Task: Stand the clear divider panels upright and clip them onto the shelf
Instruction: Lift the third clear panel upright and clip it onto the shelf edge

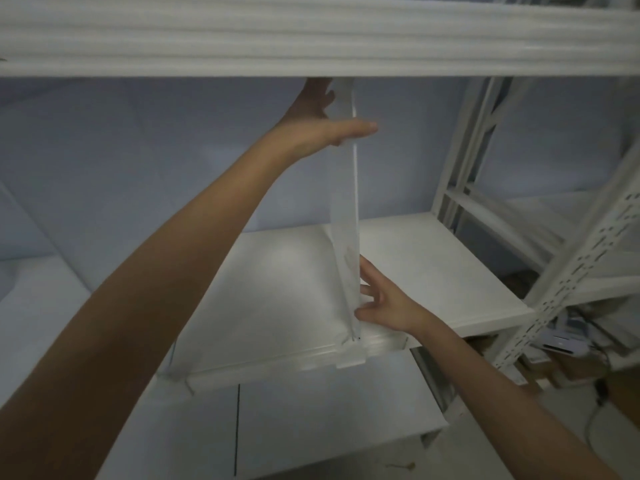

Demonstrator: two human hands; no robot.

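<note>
In the head view, your left hand [317,123] grips the upright clear divider panel [346,202] near its top, thumb hooked across its front edge. Your right hand [385,301], fingers spread and straight, presses its lower right face, just above the white shelf [270,292] front lip.

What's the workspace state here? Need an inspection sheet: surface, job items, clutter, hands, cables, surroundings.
surface: white shelf board, panel standing at its front edge.
job's things: clear divider panel upright; clip seating cannot be told.
clutter: white devices and boxes under the neighbouring rack.
hands: left hand grips the panel near its top; right hand touches its lower part, fingers spread.
cables: dark cable on the floor, lower right.
surroundings: upper shelf beam, perforated rack upright, blue-grey wall.
</note>
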